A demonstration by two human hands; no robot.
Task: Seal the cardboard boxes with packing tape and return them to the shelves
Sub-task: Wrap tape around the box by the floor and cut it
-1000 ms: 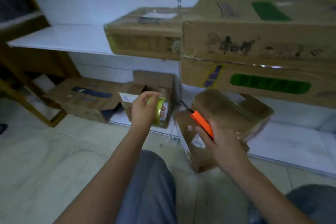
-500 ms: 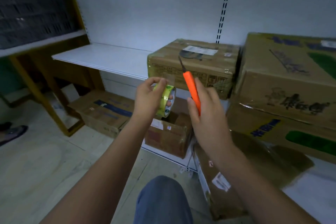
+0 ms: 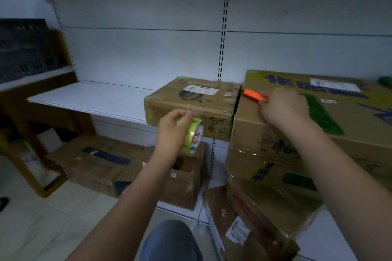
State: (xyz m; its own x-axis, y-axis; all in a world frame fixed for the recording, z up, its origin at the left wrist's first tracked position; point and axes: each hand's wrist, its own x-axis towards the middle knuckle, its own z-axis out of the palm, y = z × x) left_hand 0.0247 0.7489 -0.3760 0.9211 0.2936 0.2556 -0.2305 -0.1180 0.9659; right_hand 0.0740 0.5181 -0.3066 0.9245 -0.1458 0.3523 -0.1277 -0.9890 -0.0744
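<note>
- Far left: dark slatted crate on a wooden rack, beside the white shelf.
- White shelf: bare along its left edge; small cardboard box at its right end, front face overhanging the front edge, white label on top.
- Below, on the bottom shelf: flat carton with a blue stripe at the left, an open brown box nearer the upright.
- Left hand: closed round a yellow-green tape roll, thumb on the outer rim, fingertips through the core; roll held up in front of the small box's front face, a thin strand rising from it toward the top edge, possibly tape, too faint to tell.
- Knee in blue-grey cloth at the bottom middle.
- Right hand: curled round an orange cutter, resting on top of the large printed carton; cutter tip at the carton's left top edge, by the gap next to the small box.
- Large carton: stacked on another printed carton at the right.
- Bottom right: tape-wrapped brown box, tilted, leaning against the bottom shelf's front edge.
</note>
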